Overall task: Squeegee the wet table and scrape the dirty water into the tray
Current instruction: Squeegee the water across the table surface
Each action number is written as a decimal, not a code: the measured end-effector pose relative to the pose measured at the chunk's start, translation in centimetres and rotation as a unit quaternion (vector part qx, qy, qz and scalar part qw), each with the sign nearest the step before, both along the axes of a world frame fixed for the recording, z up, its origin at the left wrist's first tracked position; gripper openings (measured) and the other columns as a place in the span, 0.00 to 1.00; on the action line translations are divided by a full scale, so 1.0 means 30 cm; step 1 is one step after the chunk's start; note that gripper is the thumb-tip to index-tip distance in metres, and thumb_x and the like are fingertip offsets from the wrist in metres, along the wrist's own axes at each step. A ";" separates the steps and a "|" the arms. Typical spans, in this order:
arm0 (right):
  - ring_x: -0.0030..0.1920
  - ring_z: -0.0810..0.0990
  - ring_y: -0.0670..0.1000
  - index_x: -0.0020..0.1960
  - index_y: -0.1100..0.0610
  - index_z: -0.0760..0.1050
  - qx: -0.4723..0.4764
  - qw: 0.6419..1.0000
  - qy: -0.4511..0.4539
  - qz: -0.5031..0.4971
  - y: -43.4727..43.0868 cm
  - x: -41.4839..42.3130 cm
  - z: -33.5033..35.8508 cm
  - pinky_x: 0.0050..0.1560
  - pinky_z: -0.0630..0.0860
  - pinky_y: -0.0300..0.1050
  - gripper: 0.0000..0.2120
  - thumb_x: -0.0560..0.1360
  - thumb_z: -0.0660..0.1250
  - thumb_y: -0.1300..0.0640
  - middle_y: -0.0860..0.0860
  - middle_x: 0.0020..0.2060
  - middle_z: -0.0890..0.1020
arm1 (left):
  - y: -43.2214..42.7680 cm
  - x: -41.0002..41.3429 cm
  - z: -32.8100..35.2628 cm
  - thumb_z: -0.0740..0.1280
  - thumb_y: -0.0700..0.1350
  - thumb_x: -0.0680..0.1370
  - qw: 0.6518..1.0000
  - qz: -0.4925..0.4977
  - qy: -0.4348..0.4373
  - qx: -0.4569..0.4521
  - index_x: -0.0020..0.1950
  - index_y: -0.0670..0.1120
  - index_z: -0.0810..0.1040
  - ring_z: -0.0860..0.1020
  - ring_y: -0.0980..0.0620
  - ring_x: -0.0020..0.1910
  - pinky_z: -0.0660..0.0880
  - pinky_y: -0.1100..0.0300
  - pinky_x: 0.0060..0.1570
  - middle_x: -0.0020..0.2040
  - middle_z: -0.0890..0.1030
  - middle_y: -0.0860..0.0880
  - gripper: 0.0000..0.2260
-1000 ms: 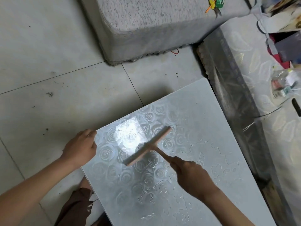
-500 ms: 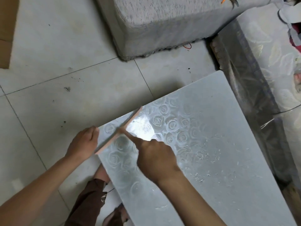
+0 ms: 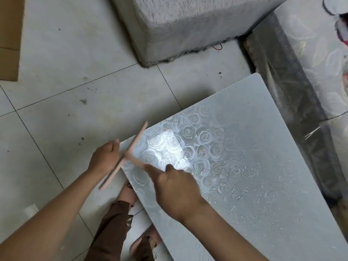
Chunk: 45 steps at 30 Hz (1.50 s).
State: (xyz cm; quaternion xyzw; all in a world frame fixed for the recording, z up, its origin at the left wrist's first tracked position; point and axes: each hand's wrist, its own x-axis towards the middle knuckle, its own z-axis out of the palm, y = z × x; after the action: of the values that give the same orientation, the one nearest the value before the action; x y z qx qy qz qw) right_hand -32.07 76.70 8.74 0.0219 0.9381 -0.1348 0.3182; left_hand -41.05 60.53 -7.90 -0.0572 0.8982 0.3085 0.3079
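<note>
Closest to me, under the counter's near edge, my brown trouser leg (image 3: pixel 111 228) and a foot (image 3: pixel 128 193) show on the floor (image 3: pixel 75 110). Just above them my right hand (image 3: pixel 176 191) has its fingers clamped round the handle of the squeegee (image 3: pixel 125 154). The pink blade is blurred and lies right along the counter's left edge, with its near end sticking out past the corner over the floor. My left hand (image 3: pixel 104 157) sits at that same corner, just beside the blade, with its fingers curled. I cannot tell whether they grip the edge or only rest there.

On the counter (image 3: pixel 244 113), the rose-patterned patch next to the blade looks largely swept, so I judge this stroke is at its end. Water (image 3: pixel 244 172) lies in streaks and beads across the middle and right part, so I reckon well over half the top is yet to be wiped. No tray is in view, and I cannot say the scraped water is being caught in one.

Farther off stand a grey block (image 3: pixel 188 25) and, at the far left, cardboard (image 3: pixel 9 44).
</note>
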 end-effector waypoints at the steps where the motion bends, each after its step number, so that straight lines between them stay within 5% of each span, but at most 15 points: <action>1: 0.45 0.78 0.62 0.72 0.48 0.60 -0.007 1.000 -0.006 0.006 -0.019 -0.016 -0.029 0.38 0.62 0.47 0.27 0.75 0.56 0.64 0.59 0.48 0.74 | -0.004 -0.006 -0.003 0.52 0.49 0.83 1.000 0.000 -0.003 -0.002 0.35 0.45 0.67 0.76 0.39 0.46 0.66 0.53 0.44 0.41 0.78 0.39 0.18; 4: 0.47 0.79 0.62 0.73 0.44 0.58 -0.006 1.000 -0.025 0.005 0.016 0.006 -0.096 0.41 0.67 0.48 0.29 0.76 0.55 0.63 0.59 0.49 0.75 | -0.011 -0.022 -0.011 0.53 0.48 0.83 0.999 -0.033 -0.021 -0.018 0.40 0.44 0.71 0.76 0.38 0.48 0.66 0.54 0.44 0.43 0.78 0.40 0.15; 7: 0.48 0.79 0.61 0.72 0.34 0.52 -0.001 0.998 -0.053 -0.041 0.148 0.130 -0.114 0.46 0.74 0.49 0.31 0.76 0.53 0.60 0.55 0.49 0.75 | -0.007 -0.027 -0.016 0.56 0.44 0.81 0.995 -0.085 -0.037 -0.047 0.55 0.40 0.76 0.76 0.38 0.53 0.69 0.53 0.48 0.50 0.80 0.39 0.12; 11: 0.48 0.80 0.58 0.70 0.27 0.48 0.043 0.987 -0.086 -0.128 0.352 0.323 -0.085 0.45 0.75 0.48 0.27 0.80 0.51 0.53 0.51 0.46 0.77 | 0.005 -0.035 -0.011 0.56 0.42 0.80 0.989 -0.110 -0.062 -0.075 0.68 0.42 0.71 0.75 0.39 0.59 0.70 0.53 0.54 0.60 0.78 0.40 0.17; 16: 0.48 0.80 0.53 0.71 0.29 0.52 0.104 0.982 -0.094 -0.129 0.463 0.349 -0.023 0.45 0.75 0.47 0.19 0.82 0.48 0.45 0.48 0.47 0.78 | 0.026 -0.041 -0.002 0.56 0.41 0.79 0.981 -0.148 -0.071 -0.107 0.62 0.38 0.70 0.76 0.38 0.55 0.68 0.55 0.46 0.56 0.78 0.38 0.13; 20: 0.45 0.80 0.57 0.72 0.30 0.45 0.117 0.990 -0.038 -0.071 0.347 0.251 0.007 0.40 0.70 0.47 0.28 0.80 0.52 0.53 0.52 0.45 0.77 | 0.027 -0.052 -0.007 0.57 0.41 0.79 0.973 -0.174 -0.066 -0.134 0.52 0.39 0.67 0.76 0.37 0.52 0.67 0.56 0.42 0.53 0.78 0.37 0.06; 27: 0.45 0.80 0.62 0.73 0.46 0.57 0.022 0.998 -0.016 -0.065 0.070 0.165 -0.084 0.38 0.65 0.47 0.30 0.74 0.55 0.64 0.59 0.50 0.75 | 0.048 -0.057 -0.032 0.56 0.41 0.80 0.963 -0.200 -0.056 -0.170 0.56 0.35 0.66 0.76 0.35 0.53 0.67 0.54 0.43 0.54 0.77 0.34 0.10; 38: 0.48 0.80 0.55 0.71 0.27 0.44 0.115 0.974 -0.103 -0.165 0.463 0.568 -0.019 0.45 0.74 0.47 0.27 0.81 0.49 0.52 0.50 0.45 0.75 | 0.063 -0.096 -0.039 0.53 0.46 0.82 0.961 -0.168 -0.120 -0.183 0.60 0.35 0.66 0.73 0.35 0.61 0.68 0.51 0.56 0.61 0.74 0.31 0.15; 42: 0.42 0.80 0.55 0.70 0.28 0.37 0.113 0.985 -0.044 -0.120 0.447 0.494 0.026 0.37 0.69 0.46 0.31 0.81 0.52 0.52 0.49 0.38 0.71 | 0.053 -0.112 -0.033 0.52 0.49 0.82 0.966 -0.155 -0.128 -0.161 0.59 0.37 0.70 0.75 0.36 0.58 0.69 0.50 0.57 0.58 0.76 0.33 0.17; 45: 0.42 0.79 0.59 0.72 0.32 0.47 0.057 0.992 0.017 -0.115 0.341 0.356 0.009 0.36 0.65 0.46 0.30 0.78 0.54 0.55 0.51 0.38 0.71 | 0.061 -0.098 -0.036 0.48 0.57 0.82 0.965 -0.158 -0.108 -0.177 0.59 0.38 0.70 0.74 0.36 0.59 0.69 0.50 0.58 0.57 0.77 0.33 0.24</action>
State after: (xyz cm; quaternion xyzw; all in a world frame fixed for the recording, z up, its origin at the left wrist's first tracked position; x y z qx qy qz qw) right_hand -21.40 86.94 9.01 0.1456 0.9407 -0.1175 0.2829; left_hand -43.98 62.37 -8.99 -0.0011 0.8972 0.0843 0.4334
